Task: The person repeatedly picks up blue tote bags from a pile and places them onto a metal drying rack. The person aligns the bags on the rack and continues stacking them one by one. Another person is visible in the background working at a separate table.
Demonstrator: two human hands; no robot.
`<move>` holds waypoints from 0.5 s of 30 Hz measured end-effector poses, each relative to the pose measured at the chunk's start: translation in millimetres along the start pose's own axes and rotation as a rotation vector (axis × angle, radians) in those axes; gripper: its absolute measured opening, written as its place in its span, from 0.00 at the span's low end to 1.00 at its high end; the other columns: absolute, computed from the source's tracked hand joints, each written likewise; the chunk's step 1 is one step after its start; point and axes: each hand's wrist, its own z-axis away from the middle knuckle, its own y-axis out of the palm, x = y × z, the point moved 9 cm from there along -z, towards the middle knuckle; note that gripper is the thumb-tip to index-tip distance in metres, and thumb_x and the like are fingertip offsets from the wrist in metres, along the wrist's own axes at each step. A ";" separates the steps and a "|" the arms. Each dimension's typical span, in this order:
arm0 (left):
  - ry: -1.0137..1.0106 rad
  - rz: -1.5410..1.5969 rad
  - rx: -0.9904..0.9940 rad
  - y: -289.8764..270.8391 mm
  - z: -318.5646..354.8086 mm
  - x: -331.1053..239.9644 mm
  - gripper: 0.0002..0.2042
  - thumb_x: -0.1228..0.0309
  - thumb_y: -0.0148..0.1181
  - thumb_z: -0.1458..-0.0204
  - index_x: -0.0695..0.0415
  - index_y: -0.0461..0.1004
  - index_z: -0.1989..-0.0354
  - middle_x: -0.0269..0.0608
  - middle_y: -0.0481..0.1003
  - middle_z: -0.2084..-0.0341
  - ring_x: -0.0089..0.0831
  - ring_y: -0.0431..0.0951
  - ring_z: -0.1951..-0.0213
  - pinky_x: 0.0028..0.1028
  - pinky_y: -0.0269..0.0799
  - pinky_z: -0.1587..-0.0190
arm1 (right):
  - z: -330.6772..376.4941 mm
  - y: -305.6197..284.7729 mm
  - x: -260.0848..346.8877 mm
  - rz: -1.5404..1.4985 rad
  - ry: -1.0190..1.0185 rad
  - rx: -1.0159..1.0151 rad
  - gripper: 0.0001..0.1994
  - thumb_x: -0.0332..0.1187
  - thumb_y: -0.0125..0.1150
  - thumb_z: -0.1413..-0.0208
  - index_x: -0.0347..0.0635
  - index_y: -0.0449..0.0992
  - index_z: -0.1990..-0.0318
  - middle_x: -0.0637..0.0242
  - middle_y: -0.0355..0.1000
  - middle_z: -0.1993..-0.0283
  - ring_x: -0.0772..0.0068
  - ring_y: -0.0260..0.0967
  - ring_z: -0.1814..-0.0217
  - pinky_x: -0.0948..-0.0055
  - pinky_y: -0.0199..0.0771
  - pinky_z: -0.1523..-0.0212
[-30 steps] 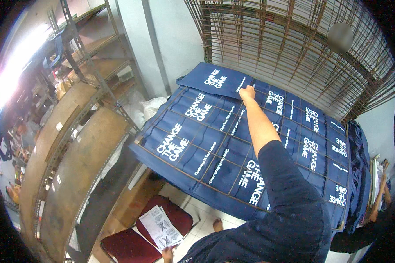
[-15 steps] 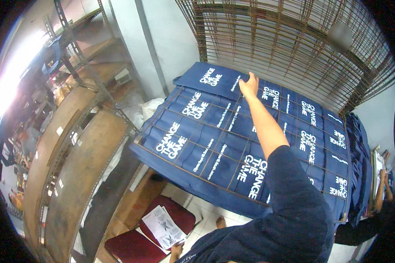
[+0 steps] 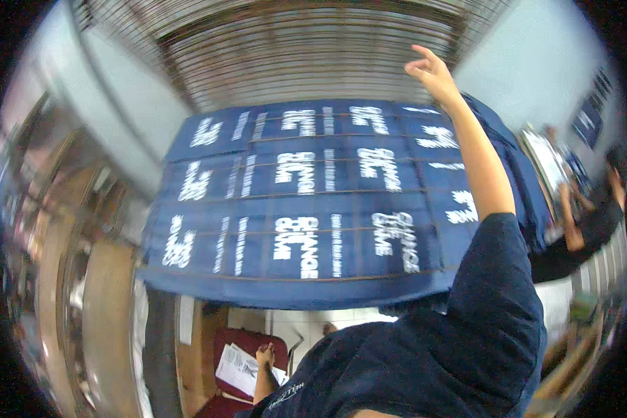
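Navy fabric pieces (image 3: 258, 198) with white print lie in rows across a wide rack with thin brown wires. Above its far right corner, my right hand (image 3: 432, 75) is raised with the arm stretched out; the index finger points and the thumb stands apart, with nothing visible between them. Low down, my left hand (image 3: 265, 354) is over printed paper sheets (image 3: 240, 368) on a dark red chair (image 3: 224, 341). Its fingers look partly bent, but blur hides whether they hold anything.
Stacked wire racks (image 3: 285, 63) stand tilted up behind the fabric. Shelving (image 3: 108, 313) runs along the left. At the right, another person's arm (image 3: 570, 216) is beside a pale table or board (image 3: 545, 164). More navy fabric (image 3: 512, 157) hangs at the rack's right end.
The view has swung to the right. My right hand has left the fabric at the far left part of the rack and risen toward the far right. My left hand now appears over the sheets.
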 end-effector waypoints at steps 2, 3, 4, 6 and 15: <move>-0.013 0.126 0.176 38.8 3.2 -54.8 0.14 0.67 0.62 0.53 0.61 0.70 0.61 0.36 0.74 0.76 0.24 0.72 0.78 0.23 0.65 0.80 | 36.8 -71.6 0.4 0.006 0.057 -0.051 0.28 0.34 0.61 0.51 0.42 0.61 0.41 0.59 0.73 0.57 0.70 0.68 0.54 0.72 0.64 0.50; 0.005 0.060 0.186 54.7 3.7 -73.6 0.15 0.67 0.61 0.53 0.61 0.70 0.60 0.36 0.73 0.75 0.24 0.71 0.79 0.23 0.64 0.81 | 55.6 -108.8 -7.2 -0.053 0.046 -0.078 0.27 0.33 0.60 0.50 0.43 0.61 0.41 0.59 0.73 0.57 0.71 0.68 0.54 0.72 0.64 0.51; 0.024 0.005 0.180 66.2 12.0 -86.4 0.15 0.68 0.61 0.53 0.61 0.70 0.58 0.36 0.73 0.75 0.24 0.70 0.81 0.24 0.63 0.83 | 75.9 -144.3 -13.6 -0.034 0.074 -0.115 0.27 0.33 0.60 0.50 0.43 0.61 0.41 0.59 0.72 0.57 0.71 0.68 0.54 0.73 0.64 0.51; 0.062 0.058 0.170 93.7 41.2 -107.3 0.20 0.67 0.61 0.54 0.62 0.68 0.53 0.38 0.72 0.76 0.25 0.69 0.83 0.24 0.63 0.84 | 123.1 -197.8 -14.7 -0.008 0.118 -0.170 0.27 0.33 0.60 0.50 0.44 0.62 0.41 0.60 0.72 0.57 0.71 0.68 0.55 0.73 0.64 0.52; 0.185 -0.707 0.383 183.1 93.5 -88.7 0.25 0.58 0.60 0.54 0.63 0.68 0.52 0.48 0.73 0.66 0.37 0.71 0.67 0.30 0.65 0.67 | 434.8 -402.8 -218.9 -0.381 0.750 -0.922 0.23 0.44 0.57 0.50 0.51 0.66 0.47 0.69 0.70 0.56 0.75 0.69 0.61 0.70 0.64 0.60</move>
